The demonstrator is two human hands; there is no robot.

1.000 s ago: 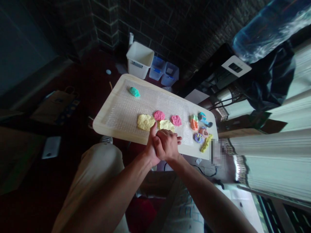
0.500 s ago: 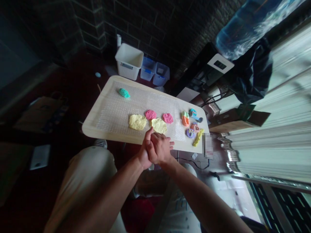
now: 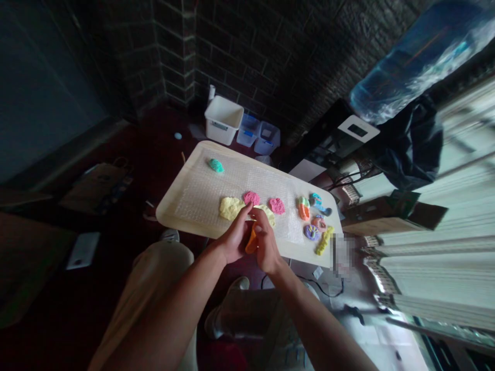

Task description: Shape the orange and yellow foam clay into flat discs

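Note:
Between my palms is a piece of orange modelling clay (image 3: 252,242), partly hidden by my fingers. My left hand (image 3: 234,241) cups it from the left, while my right hand (image 3: 267,246) curls over it from the right. Just beyond my fingertips lie two flattened pale yellow clay pieces; the left yellow clay piece (image 3: 231,208) shows more fully than the right yellow clay piece (image 3: 266,212). Two pink lumps, one pink clay piece (image 3: 251,197) and another pink clay piece (image 3: 277,206), sit next to them. A green clay lump (image 3: 215,165) rests at the table's far left.
Bubble wrap (image 3: 201,191) covers much of the wooden table (image 3: 170,208). Several shaped coloured clay pieces, including a yellow strip (image 3: 325,241), lie at its right end. A white bin (image 3: 223,121) and clear tubs (image 3: 266,138) stand behind; a water dispenser (image 3: 328,136) is at back right.
My hands were pressed together palm to palm; now they have parted into a cup and the orange clay shows between them. The camera view has shifted, so the table appears lower and farther right.

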